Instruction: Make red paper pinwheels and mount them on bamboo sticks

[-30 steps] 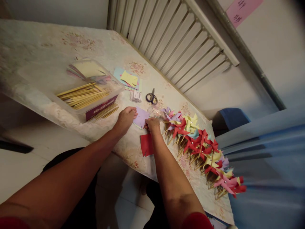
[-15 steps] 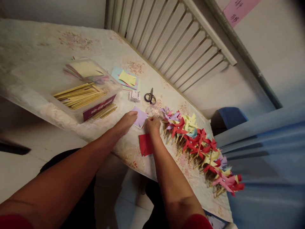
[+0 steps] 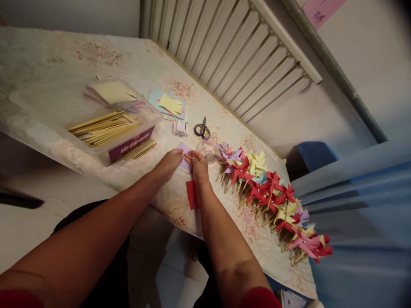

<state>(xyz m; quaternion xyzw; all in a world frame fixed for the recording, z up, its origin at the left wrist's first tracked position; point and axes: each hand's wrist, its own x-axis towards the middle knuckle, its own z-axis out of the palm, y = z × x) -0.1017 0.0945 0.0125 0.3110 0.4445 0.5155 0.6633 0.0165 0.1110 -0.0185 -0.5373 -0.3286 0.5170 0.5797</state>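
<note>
My left hand (image 3: 171, 164) is closed on the left side of a lilac paper square (image 3: 184, 149), which lies low over the table. From the right, my right hand (image 3: 197, 164) reaches over the same paper, its fingertips at the paper's middle; whether they pinch something small is too small to tell. Under my right wrist a red paper piece (image 3: 192, 194) lies partly covered. Just beyond my right hand sits a clear bag of small shiny pieces (image 3: 208, 152). Black-handled scissors (image 3: 202, 129) rest farther up the table.
A clear plastic box (image 3: 131, 140) holds wooden sticks and coloured paper at left, with loose sticks (image 3: 141, 149) beside it. A small box (image 3: 180, 128) and stacked paper squares (image 3: 170, 105) lie behind. Paper pinwheels (image 3: 272, 188) fill the right side, near a radiator (image 3: 231, 55).
My right hand has moved left, from the lilac paper's right edge onto the paper. It now covers more of the red piece. The view has shifted slightly.
</note>
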